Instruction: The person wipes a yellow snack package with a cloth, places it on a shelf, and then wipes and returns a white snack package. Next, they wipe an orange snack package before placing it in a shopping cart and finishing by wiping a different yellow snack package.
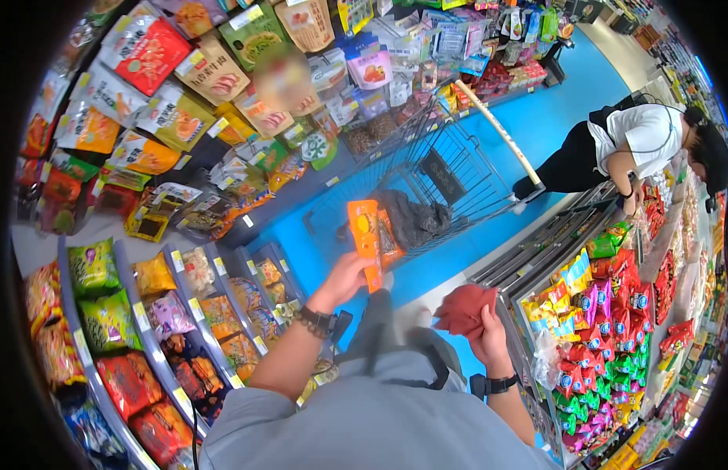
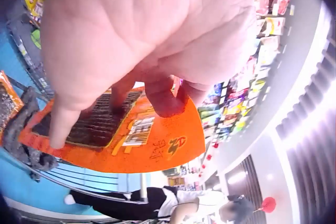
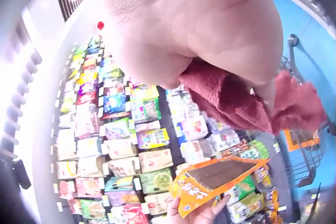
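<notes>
Head view puts you in a snack aisle, standing over a shopping cart [image 1: 450, 176] with shelves of packets on both sides. Your left hand [image 1: 344, 278] is raised in front of you with fingers and thumb curled round the lower end of an orange snack packet [image 1: 367, 235], held upright above the cart; the left wrist view shows your fingers [image 2: 163, 95] pressed on its printed back. Your right hand [image 1: 485, 329] is closed round a bunched dark red cloth [image 1: 464, 307], held low beside the right-hand shelf [image 1: 536, 270]. As I read it, you are at the inspecting stage: the packet is off the shelf, in hand and not yet in the cart. Whether wiped with the cloth or set in the cart next, your left grip must stay firm on that lower edge, and you need to mind the dark bag [image 1: 415, 219] already lying in the basket.
</notes>
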The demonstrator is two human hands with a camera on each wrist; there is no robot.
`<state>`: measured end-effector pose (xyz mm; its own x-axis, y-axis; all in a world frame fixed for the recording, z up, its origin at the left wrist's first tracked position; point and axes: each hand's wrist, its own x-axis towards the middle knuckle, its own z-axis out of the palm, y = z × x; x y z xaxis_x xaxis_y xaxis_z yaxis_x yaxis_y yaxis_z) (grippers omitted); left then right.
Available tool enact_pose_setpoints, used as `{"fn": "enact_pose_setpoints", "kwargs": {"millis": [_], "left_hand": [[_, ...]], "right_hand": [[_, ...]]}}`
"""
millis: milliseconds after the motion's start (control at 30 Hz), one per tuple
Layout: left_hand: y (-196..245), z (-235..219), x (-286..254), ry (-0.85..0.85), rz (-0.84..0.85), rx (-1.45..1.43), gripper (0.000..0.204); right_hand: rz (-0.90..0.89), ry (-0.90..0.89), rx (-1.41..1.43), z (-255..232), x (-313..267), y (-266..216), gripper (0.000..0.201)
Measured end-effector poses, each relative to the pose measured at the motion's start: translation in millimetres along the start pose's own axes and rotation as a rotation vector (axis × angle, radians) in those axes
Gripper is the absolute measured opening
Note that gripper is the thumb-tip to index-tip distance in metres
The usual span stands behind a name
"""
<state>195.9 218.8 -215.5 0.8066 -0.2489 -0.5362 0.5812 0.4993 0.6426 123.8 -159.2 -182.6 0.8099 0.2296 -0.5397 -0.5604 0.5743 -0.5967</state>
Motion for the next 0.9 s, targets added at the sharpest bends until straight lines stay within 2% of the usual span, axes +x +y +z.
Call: {"fn": "enact_pose_setpoints", "kwargs": {"millis": [67, 100, 133, 200, 233, 333, 367, 433, 500, 533, 567, 633, 700, 767, 867, 900], "left_hand": [[5, 44, -36, -0.015, 0.167, 0.043, 0.034], [-1, 58, -50, -0.022, 0.237, 0.063, 0.034], [-6, 74, -66, -0.03, 0.303, 0.084, 0.034], [-6, 115, -97, -0.138, 0.219, -0.106, 0.035], [-10, 133, -107, -0.199, 0.173, -0.201, 0.036], [-41, 171, -123, -0.345, 0.226, -0.106, 0.038], [-50, 189, -133, -0.223, 0.263, -0.009, 0.038], [-65, 199, -144, -0.223, 0.289, -0.032, 0.041], [-87, 194, -144, -0.251, 0.338, -0.034, 0.037], [-90, 207, -152, -0.273, 0.324, 0.0, 0.038], [-92, 220, -162, -0.29, 0.308, 0.035, 0.038], [-102, 230, -173, -0.322, 0.288, 0.094, 0.041], [-103, 238, -184, -0.285, 0.429, 0.33, 0.041], [-104, 240, -187, -0.293, 0.325, 0.261, 0.04], [-95, 270, -207, -0.191, 0.461, 0.414, 0.039], [-94, 265, -211, -0.176, 0.451, 0.47, 0.039]], "right_hand": [[-0.108, -0.014, -0.019, 4, -10, -13, 0.053], [-0.206, -0.033, -0.082, 15, -17, -20, 0.051], [-0.223, -0.051, -0.207, 8, -22, -24, 0.055], [-0.182, -0.104, -0.573, 17, -51, -45, 0.064], [-0.349, -0.204, -0.636, 33, -64, -50, 0.068], [-0.866, -0.581, -1.054, 58, -86, -65, 0.07], [-0.898, -0.62, -1.096, 57, -91, -64, 0.068], [-0.962, -0.698, -1.189, 50, -93, -60, 0.063], [-0.895, -0.485, -1.146, 38, -95, -53, 0.068], [-0.858, -0.372, -1.118, 39, -103, -54, 0.073], [-0.985, -0.267, -1.2, 44, -113, -51, 0.086], [-1.024, -0.283, -1.292, 37, -115, -38, 0.092], [-1.02, -0.34, -1.393, 32, -118, -43, 0.098], [-1.048, -0.416, -1.322, 28, -121, -45, 0.099], [-1.032, -0.512, -1.253, 32, -128, -46, 0.1], [-1.03, -0.536, -1.23, 34, -130, -46, 0.1]]}}
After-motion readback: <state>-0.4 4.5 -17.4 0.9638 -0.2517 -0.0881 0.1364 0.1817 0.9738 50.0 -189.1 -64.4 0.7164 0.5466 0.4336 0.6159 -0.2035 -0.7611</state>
